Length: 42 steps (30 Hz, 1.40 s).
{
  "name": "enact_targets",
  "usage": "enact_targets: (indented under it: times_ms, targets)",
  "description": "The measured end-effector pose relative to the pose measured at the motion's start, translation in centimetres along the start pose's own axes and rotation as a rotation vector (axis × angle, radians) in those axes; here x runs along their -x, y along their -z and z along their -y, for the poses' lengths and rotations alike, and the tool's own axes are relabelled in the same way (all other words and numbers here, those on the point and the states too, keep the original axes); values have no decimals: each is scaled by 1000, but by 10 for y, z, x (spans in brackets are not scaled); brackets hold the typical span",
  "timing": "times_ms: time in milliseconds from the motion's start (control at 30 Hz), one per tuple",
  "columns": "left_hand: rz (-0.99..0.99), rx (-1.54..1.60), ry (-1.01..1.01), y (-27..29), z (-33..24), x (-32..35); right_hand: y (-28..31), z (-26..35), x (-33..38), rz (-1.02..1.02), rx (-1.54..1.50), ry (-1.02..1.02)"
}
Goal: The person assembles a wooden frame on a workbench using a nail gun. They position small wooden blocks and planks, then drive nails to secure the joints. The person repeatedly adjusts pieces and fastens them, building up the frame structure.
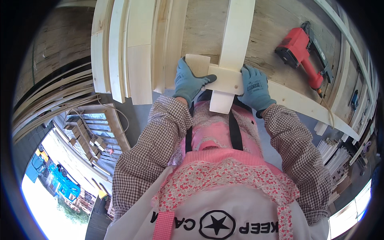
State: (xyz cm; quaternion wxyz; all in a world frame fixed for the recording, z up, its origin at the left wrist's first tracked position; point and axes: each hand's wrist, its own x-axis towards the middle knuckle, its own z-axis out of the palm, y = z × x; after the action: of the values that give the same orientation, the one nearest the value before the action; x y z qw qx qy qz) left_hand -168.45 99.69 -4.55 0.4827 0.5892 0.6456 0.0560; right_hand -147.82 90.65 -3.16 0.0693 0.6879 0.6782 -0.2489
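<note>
blue-gloved left hand (187,82), blue-gloved right hand (255,87) grip short pale wooden board (225,81) by ends, across long pale wooden plank (237,34).

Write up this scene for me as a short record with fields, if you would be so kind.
Left hand: gloved; thumb on the short wooden crosspiece, fingers at the left edge of the small wooden block
Right hand: gloved; at the right end of the short wooden crosspiece
Crosspiece position: across the long pale plank
Tool: red nail gun, lying to the right, apart from both hands
Left side: long wooden boards side by side
Surface: plywood worktop
</note>
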Motion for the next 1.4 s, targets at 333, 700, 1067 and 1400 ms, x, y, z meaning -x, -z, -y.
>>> enact_targets:
  times_ms: [333, 700, 1067, 1400]
  targets:
    - [29, 96, -6, -5, 3, -2, -13, -6, 2, -56, 5, -8]
    - [10, 250, -65, 8, 5, -5, -5, -5, 1, -16, -4, -12]
    - [-195, 134, -282, 64, -22, -77, -14, -8, 3, -96, -56, -1]
    - [-191, -84, -425, 12, -3, -26, -12, -6, 1, -59, 27, -7]
